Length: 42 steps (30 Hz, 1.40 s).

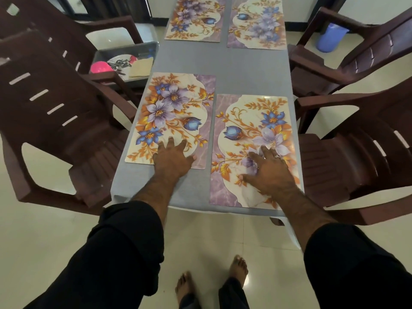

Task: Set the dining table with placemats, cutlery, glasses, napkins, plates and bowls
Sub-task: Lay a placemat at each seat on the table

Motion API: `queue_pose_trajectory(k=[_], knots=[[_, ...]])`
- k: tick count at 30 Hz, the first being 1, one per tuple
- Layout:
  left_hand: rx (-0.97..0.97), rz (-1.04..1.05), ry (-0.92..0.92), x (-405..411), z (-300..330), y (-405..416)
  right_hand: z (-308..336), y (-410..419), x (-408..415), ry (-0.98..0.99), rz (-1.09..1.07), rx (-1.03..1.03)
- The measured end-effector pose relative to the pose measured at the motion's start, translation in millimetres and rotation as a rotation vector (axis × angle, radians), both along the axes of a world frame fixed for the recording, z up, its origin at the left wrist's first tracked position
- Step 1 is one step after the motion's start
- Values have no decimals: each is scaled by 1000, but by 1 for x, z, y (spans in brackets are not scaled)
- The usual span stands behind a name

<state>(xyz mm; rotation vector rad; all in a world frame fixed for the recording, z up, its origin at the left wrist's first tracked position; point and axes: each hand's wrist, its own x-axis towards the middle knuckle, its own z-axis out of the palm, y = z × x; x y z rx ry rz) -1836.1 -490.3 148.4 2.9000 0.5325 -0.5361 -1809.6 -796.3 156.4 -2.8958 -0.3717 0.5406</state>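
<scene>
While both hands lie flat, sleeves (124, 253) hide the table edge (189, 207).

No text, label, brand, number or sign can be read anywhere in this view. The four placemats (176, 117) carry only a printed pattern of flowers and leaves, without any letters.

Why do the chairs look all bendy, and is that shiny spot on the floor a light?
Head view: the wide lens bows the brown plastic chairs at the edges; the pale tiled floor mirrors a light near the bare feet; the grey bin of dishes looks soft and slightly blurred.
</scene>
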Motion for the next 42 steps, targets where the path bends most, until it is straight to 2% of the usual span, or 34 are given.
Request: queue_pose_trajectory(k=[8,10,12,15,20,34,38,42], knots=[[31,-3,-38,-6,-3,-1,1,-1,-3,-16,-5,24],[44,-104,-156,-8,-3,-8,2,-5,-4,-68,-21,43],[-36,-293,-251,-8,-2,-23,4,-13,-4,-102,-7,37],[-120,-500,-167,-2,-2,-58,10,-27,-1,-85,7,39],[-95,-569,-45,13,-4,-86,16,-52,14,-39,72,10],[-106,-551,-58,13,7,-89,22,-63,26,-11,138,-12],[-169,-389,-232,-1,7,-61,35,-38,21,-59,106,63],[-77,-241,-279,-19,1,9,25,20,13,-97,179,119]])
